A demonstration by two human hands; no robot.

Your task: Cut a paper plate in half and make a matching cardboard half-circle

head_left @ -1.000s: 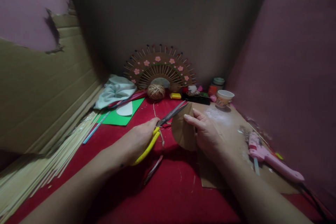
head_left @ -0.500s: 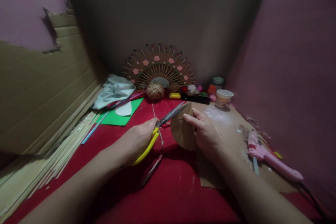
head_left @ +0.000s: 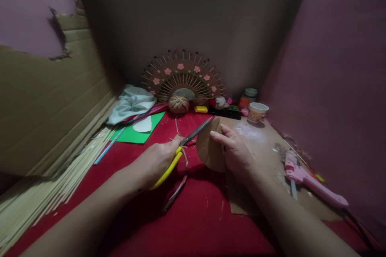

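My left hand (head_left: 161,158) is closed around the yellow handles of a pair of scissors (head_left: 171,168). The blades point up and to the right, beside the upper left edge of a rounded piece of brown cardboard (head_left: 208,150). Whether they touch the edge I cannot tell. My right hand (head_left: 237,150) pinches that piece at its right side, thumb in front and the other fingers partly hidden behind it. Loose twine (head_left: 184,160) and small scraps lie on the red cloth (head_left: 199,213) under the scissors.
At the back stands a flowered stick fan (head_left: 182,68) behind a twine ball (head_left: 179,105). Thin wooden sticks (head_left: 66,180) and green paper (head_left: 135,136) lie left. On the right are a pink glue gun (head_left: 313,184), a paper cup (head_left: 257,112) and a cardboard sheet (head_left: 241,196).
The scissor blades have come closer together, and their tips have drawn slightly back along the cardboard's edge. The right hand and the cardboard have hardly moved.
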